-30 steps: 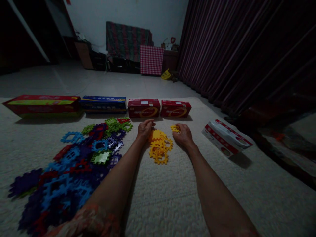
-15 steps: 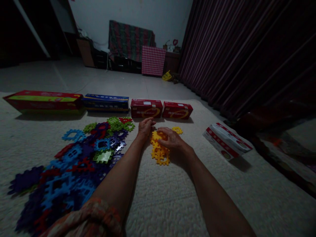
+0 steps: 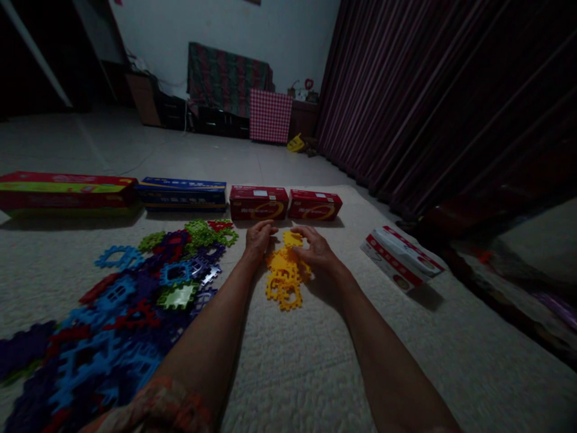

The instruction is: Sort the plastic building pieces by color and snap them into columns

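Observation:
Yellow notched plastic building pieces [image 3: 288, 294] lie in a small overlapping pile on the quilted mat. My right hand [image 3: 318, 251] is at the pile's upper right, thumb and fingers closed around a yellow piece [image 3: 293, 239]. On the other side, my left hand [image 3: 258, 242] rests on its edge with the fingers loosely curved toward the pile. I see nothing in it, though its palm side is partly hidden. Left of my left forearm spreads a large heap of blue, purple, red and green notched pieces [image 3: 175, 296].
Along the mat's far side stand a long red-and-green box [image 3: 72, 192], a blue box [image 3: 183, 195] and two red boxes [image 3: 259, 203] [image 3: 315, 205]. A white-and-red box [image 3: 401, 258] sits at right. Dark curtains [image 3: 387, 90] hang beyond it.
My right hand has shifted; a yellow piece now shows between its fingers, above the pile. The single yellow piece right of that hand no longer shows there. The view has turned slightly right.

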Demonstrator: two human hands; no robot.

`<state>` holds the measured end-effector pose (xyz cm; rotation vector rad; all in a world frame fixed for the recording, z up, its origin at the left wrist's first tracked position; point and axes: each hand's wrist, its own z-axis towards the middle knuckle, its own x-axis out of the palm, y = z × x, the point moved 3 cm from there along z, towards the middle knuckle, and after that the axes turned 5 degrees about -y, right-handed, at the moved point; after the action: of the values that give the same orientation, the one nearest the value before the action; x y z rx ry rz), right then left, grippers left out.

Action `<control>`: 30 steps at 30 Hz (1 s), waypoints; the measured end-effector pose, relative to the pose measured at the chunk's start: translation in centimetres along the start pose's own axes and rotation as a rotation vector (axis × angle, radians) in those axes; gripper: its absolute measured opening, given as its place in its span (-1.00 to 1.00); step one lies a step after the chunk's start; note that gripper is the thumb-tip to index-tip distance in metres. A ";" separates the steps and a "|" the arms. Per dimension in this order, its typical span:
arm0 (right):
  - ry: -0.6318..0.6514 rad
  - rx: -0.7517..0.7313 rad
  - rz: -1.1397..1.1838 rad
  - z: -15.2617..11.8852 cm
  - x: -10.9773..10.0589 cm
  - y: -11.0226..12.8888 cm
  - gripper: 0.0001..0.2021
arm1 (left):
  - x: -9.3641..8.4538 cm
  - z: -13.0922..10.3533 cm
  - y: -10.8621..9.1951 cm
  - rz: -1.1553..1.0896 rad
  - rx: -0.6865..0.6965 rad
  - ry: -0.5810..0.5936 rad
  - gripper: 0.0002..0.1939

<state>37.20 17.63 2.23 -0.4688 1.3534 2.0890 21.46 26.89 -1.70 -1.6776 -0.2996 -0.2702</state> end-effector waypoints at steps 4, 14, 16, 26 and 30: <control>-0.200 0.111 -0.055 -0.1 -2.6 -4.6 -0.53 | 0.0 0.2 0.1 0.009 0.019 -0.008 -0.71; -0.203 0.087 -0.147 -0.3 -2.4 -9.0 -0.49 | 0.0 0.4 0.4 0.044 0.044 -0.009 -0.70; -0.185 0.085 -0.164 -0.3 -2.3 -9.0 -0.45 | 0.0 0.3 0.2 0.044 0.045 -0.007 -0.71; -0.257 0.102 -0.305 -0.3 -1.7 -8.0 -0.52 | 0.0 0.5 0.4 0.011 0.030 0.005 -0.71; -0.225 0.085 -0.332 -0.3 -1.5 -8.0 -0.58 | 0.0 0.7 0.6 0.028 0.040 -0.005 -0.70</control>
<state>43.58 19.33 -2.59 -0.3796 1.1425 1.7488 21.66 27.48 -2.35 -1.6423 -0.2832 -0.2383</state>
